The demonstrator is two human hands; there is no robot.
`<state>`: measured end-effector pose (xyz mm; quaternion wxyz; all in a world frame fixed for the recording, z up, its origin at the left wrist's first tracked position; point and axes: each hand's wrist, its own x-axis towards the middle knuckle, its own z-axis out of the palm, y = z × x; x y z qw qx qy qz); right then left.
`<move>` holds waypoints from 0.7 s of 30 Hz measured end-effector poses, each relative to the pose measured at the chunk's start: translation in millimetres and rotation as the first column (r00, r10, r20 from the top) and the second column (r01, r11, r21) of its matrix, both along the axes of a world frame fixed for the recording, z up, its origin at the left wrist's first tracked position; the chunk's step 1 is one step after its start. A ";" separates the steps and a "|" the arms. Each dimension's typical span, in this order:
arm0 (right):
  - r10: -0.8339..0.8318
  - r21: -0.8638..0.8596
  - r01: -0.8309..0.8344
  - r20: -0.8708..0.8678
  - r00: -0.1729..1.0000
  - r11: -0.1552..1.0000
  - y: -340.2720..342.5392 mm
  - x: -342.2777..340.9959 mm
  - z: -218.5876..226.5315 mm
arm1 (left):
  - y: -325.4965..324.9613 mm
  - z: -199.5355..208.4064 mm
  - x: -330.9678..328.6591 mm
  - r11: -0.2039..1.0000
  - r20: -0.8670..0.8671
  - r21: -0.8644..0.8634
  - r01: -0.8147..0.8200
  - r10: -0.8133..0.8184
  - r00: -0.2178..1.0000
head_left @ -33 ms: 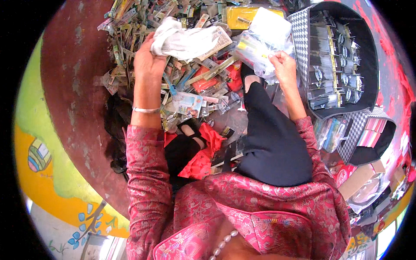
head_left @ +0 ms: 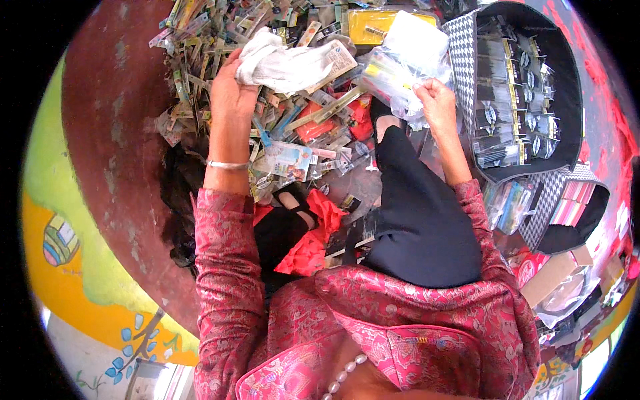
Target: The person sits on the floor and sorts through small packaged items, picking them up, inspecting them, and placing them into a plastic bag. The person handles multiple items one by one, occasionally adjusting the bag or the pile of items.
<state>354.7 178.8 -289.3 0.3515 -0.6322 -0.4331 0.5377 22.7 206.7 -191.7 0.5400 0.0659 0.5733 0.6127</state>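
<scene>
A crumpled white cloth (head_left: 283, 67) is gripped at its left end by my left hand (head_left: 235, 93), with the fingers partly hidden behind it. The cloth lies against a printed card (head_left: 337, 61), above a heap of small packaged items (head_left: 193, 67). On the right, my right hand (head_left: 438, 100) pinches the edge of a clear plastic bag (head_left: 397, 83) with colourful things inside. Behind that bag is a white package (head_left: 417, 39). Between my hands lie a blue-and-white picture card (head_left: 288, 160) and a packet with orange-red contents (head_left: 317, 123).
A black-lined houndstooth box (head_left: 462, 73) with rows of clear packets stands on the right. Below it is a smaller houndstooth box (head_left: 533, 227) with striped contents. A yellow package (head_left: 367, 27) lies at the far side. Red paper (head_left: 300, 253) lies between my legs.
My left hand and forearm have shifted slightly right and away from me, still holding the cloth. My right hand looks unmoved.
</scene>
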 end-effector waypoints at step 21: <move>0.137 0.157 -0.109 -0.175 0.975 0.982 6.9 -28.0 55.6 | -18.2 -12.4 152.2 0.512 -0.868 -0.330 0.793 -0.495 -0.041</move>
